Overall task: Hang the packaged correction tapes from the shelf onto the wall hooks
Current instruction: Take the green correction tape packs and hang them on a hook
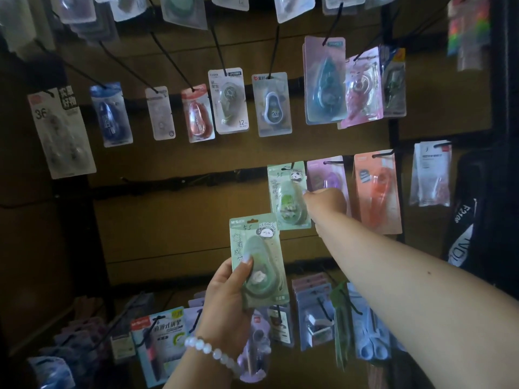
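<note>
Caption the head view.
Right hand hangs a green pack on a hook; left hand holds another.

I see two bare forearms with no sleeves. My left hand (224,296) wears a bracelet (213,353) of round, pale, pearly beads at the wrist, and its thumbnail is long with light polish. My right hand (327,202) has no rings or bands that I can see.
</note>
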### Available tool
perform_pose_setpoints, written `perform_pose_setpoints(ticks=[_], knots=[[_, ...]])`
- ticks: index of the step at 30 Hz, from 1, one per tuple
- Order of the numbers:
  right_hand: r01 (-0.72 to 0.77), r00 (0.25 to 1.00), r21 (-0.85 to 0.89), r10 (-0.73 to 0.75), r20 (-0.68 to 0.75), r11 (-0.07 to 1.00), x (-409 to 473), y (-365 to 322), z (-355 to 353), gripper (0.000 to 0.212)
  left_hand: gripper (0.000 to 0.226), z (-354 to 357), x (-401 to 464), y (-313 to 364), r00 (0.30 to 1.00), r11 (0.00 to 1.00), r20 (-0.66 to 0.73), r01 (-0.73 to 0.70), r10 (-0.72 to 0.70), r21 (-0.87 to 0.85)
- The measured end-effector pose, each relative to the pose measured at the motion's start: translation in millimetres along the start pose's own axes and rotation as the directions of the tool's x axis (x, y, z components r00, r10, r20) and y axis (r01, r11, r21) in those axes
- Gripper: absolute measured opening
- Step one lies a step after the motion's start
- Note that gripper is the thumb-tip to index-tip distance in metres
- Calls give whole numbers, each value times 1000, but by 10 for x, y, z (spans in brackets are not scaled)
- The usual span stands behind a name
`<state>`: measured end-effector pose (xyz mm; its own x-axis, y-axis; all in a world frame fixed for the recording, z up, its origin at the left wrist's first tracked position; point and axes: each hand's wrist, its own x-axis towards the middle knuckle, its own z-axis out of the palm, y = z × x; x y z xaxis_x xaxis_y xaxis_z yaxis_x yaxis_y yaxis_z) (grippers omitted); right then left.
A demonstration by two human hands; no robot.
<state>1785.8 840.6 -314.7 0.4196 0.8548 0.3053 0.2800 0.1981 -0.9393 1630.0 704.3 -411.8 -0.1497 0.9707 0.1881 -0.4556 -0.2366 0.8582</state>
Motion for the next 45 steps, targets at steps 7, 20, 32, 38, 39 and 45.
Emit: perform_pose_setpoints(ticks=[7, 20, 32, 38, 39, 45], knots=[[176, 984, 145, -179, 6, 974, -427, 107, -225, 21, 19, 162, 78, -28, 998, 999, 40, -40, 41, -9], [59, 836, 513, -323, 444, 857, -1032, 346, -490, 20, 29, 484, 131, 119, 964, 979, 178, -205, 198, 20], [123, 896, 538, -326, 300, 834, -693, 112, -592, 15, 39, 674, 178, 152, 940, 942, 163, -318, 299, 109], [122, 905, 513, -307, 294, 850, -647, 117, -566, 18, 40, 697, 207, 150, 946, 938, 146, -311, 290, 151], [118, 910, 512, -299, 287, 851, -645, 124, -559, 17, 40, 696, 208, 145, 946, 937, 143, -311, 290, 159], [89, 938, 467, -232, 258, 880, -599, 155, -489, 13, 41, 661, 245, 87, 953, 925, 121, -300, 278, 234]])
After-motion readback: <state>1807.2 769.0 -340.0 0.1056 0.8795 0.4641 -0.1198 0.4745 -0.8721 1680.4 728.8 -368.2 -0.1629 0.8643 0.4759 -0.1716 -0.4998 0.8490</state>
